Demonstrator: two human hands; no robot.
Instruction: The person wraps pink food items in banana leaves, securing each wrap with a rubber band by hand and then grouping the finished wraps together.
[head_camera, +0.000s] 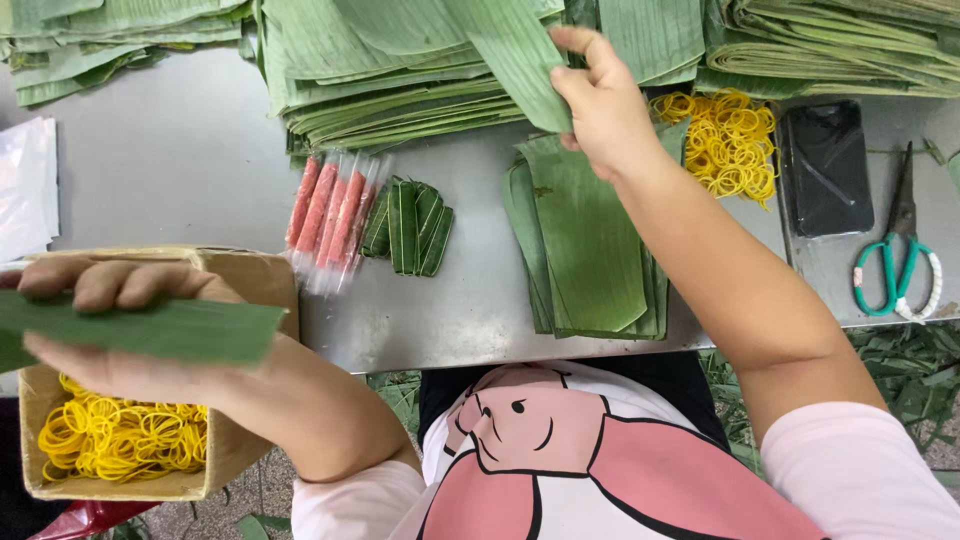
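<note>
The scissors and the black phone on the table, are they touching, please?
Apart: the head view shows bare metal table between the scissors and the black phone.

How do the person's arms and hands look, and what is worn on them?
Both hands are bare: the left hand and the right hand show no gloves, rings or watch. The forearms are uncovered. Short pale pink sleeves end at the upper arms. They belong to a white shirt with a pink cartoon print outlined in black.
</note>
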